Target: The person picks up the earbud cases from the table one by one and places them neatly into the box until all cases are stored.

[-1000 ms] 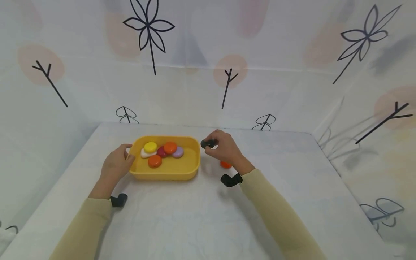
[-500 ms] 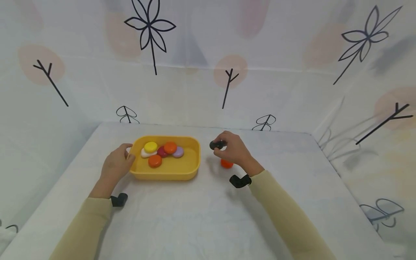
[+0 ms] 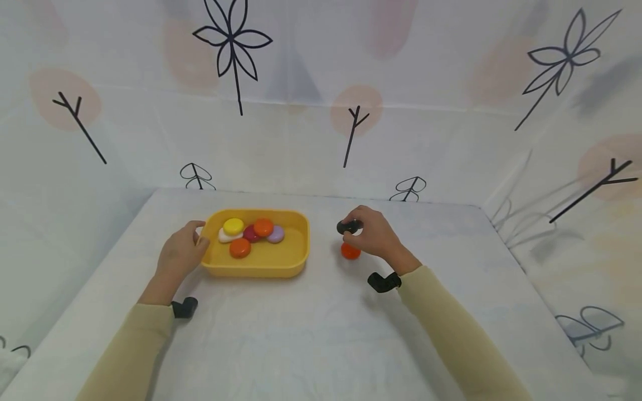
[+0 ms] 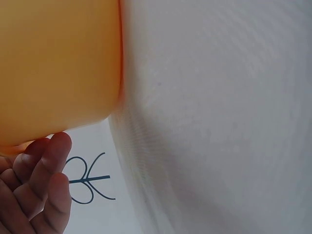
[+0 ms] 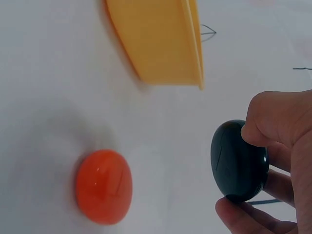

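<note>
My left hand [image 3: 181, 250] holds the left end of a yellow plastic tray [image 3: 278, 268], thumb and index finger at its rim. In the left wrist view, the fingertips [image 4: 61, 141] lie against the tray's outer wall. Between thumb and fingers, my right hand [image 3: 376, 234] pinches a glossy black oval stone [image 5: 239, 161], held above the table to the right of the tray. Below it on the table lies a shiny orange-red stone [image 5: 104, 187], partly covered by the hand in the head view.
In the tray's left and middle part sit a yellow stone [image 3: 233, 226], a white one [image 3: 225, 236], a dark red one [image 3: 250, 234], a lilac one [image 3: 276, 234] and two orange ones. A patterned cloth backdrop [image 3: 301, 150] borders the white table [image 3: 301, 334].
My right hand has moved right and slightly nearer with the black stone, away from the tray's right end. More of the orange-red stone on the table shows. My left hand stays put.
</note>
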The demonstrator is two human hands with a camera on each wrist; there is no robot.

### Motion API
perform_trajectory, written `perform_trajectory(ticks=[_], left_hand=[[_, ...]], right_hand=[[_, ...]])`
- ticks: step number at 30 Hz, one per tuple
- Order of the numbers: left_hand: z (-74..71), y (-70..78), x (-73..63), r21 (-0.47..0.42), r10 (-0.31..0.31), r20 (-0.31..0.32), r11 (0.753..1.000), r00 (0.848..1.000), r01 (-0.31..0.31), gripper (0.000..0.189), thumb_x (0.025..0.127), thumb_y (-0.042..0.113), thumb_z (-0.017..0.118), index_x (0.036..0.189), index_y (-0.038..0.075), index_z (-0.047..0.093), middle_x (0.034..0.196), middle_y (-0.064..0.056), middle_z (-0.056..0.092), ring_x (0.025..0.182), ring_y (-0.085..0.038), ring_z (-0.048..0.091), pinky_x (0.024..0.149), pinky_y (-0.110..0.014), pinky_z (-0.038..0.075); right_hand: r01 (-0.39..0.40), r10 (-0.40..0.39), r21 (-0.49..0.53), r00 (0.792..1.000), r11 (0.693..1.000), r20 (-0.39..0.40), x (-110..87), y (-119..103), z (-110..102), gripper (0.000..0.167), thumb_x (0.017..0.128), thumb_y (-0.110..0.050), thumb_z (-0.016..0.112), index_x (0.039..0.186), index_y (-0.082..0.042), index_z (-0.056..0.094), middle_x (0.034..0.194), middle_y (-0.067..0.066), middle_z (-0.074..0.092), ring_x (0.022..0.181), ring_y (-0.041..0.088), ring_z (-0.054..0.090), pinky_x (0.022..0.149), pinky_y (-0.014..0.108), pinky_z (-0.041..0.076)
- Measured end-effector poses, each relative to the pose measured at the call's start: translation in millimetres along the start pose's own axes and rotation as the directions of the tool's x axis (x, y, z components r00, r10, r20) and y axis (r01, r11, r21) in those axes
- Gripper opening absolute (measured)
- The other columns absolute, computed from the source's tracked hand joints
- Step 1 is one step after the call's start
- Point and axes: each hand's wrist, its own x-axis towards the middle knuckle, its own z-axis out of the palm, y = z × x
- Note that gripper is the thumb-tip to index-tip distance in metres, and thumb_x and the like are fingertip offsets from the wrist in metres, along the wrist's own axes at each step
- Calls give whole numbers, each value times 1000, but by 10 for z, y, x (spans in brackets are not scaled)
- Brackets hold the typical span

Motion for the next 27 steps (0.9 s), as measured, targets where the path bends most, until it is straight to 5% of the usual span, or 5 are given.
perform_trajectory(ticks=[27], left_hand=[[-11,3,-1,-2,17,-5,1000,1000,-17,53,93,23,45,141,1,39,87,-12,52,69,-22,49,56,-28,40]], right_hand=[[-79,83,-100,996,992,32,-262,337,-89,21,78,-16,69,97,-8,70,101,6,64,89,23,59,82,39,52]])
